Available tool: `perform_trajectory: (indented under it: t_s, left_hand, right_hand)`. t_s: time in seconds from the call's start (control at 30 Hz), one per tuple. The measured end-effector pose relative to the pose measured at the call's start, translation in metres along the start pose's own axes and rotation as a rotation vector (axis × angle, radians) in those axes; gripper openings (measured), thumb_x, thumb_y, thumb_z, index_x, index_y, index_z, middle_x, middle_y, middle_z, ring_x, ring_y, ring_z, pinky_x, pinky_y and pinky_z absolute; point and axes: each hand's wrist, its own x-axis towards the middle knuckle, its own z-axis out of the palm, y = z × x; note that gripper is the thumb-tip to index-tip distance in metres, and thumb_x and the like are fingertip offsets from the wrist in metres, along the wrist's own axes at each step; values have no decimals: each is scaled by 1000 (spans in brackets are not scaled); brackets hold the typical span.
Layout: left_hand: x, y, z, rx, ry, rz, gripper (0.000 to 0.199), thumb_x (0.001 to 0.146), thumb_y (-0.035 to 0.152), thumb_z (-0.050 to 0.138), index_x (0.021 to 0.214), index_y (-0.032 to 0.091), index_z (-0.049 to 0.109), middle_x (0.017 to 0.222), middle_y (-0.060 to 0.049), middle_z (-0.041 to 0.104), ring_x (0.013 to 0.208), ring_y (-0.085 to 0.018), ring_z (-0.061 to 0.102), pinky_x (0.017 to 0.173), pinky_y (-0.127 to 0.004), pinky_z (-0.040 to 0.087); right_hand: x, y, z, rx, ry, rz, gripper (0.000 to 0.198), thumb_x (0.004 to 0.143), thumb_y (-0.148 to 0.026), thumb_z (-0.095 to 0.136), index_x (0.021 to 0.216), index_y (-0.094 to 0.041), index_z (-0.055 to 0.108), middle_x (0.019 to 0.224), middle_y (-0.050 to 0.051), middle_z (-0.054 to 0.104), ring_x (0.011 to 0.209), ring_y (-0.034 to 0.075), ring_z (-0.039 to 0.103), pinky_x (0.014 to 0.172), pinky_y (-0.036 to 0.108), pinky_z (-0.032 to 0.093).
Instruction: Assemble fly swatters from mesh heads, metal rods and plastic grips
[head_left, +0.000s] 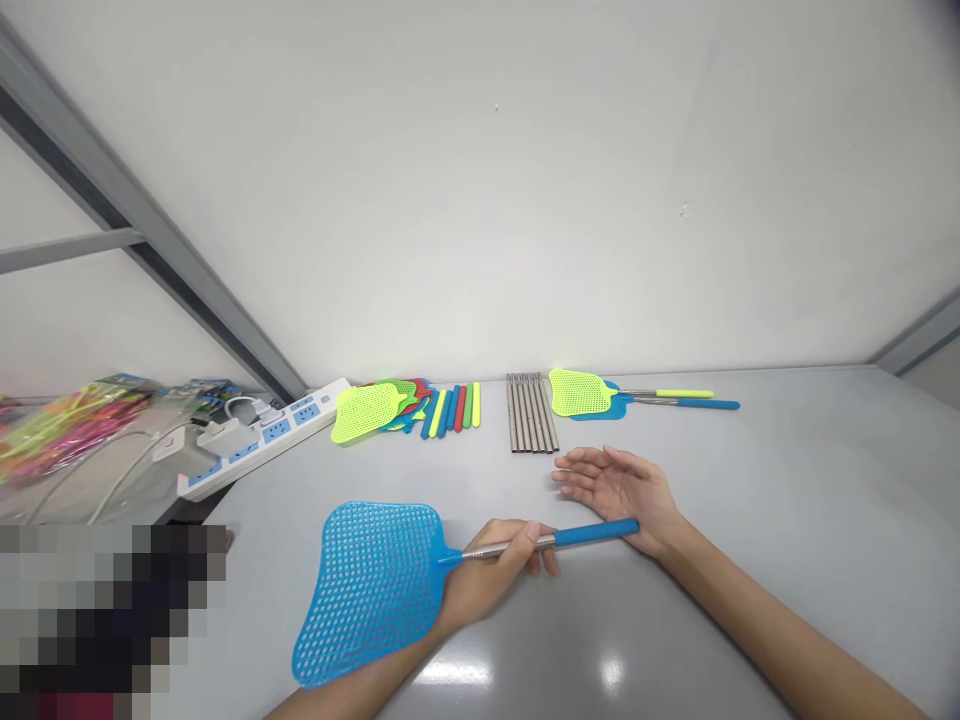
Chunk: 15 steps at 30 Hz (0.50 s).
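A blue fly swatter [375, 590] lies across the front of the view, its mesh head to the left. My left hand [495, 565] is closed around its metal rod, thumb on top. The swatter's blue handle [596, 532] points right, and its end meets the heel of my right hand [619, 490]. That hand is open, palm turned inward and fingers stretched to the left; whether it presses on the handle I cannot tell. Just beyond its fingertips lies a row of several metal tubes [532, 415].
Two whole swatters, a yellow one [581, 393] and a blue one, lie at the back right. Several coloured handles [452, 410] and loose swatter heads [367, 412] lie at the back left. A white power strip [281, 430] with cables and plastic-bagged goods [82, 415] are further left.
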Motion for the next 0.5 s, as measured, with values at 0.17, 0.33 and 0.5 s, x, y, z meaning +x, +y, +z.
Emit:
perform_trajectory:
  t_s: [0.17,0.33,0.5]
  left_hand:
    - [0,-1,1,-113,-18,4,42,85,37,26,112,19,52,73,-3,62,66,-13,50,66,-25,39]
    - [0,-3,4,-160,-60,61,42,85,36,25,113,17,51,71,-5,61,63,-13,50,64,-26,39]
    - [0,-3,5,-163,-60,56,42,86,36,25,112,17,51,72,-4,60,64,-13,50,65,-26,39]
  right_hand:
    - [1,3,-2,22,1,9,33,78,-33,38,89,-12,62,100,12,60,97,25,53,89,39,34]
    - [1,4,-3,45,18,10,32,77,-32,39,88,-12,62,97,11,61,96,24,53,89,39,34]
    - [1,6,-2,59,19,8,32,78,-31,39,88,-11,63,96,12,61,97,24,53,90,38,33]
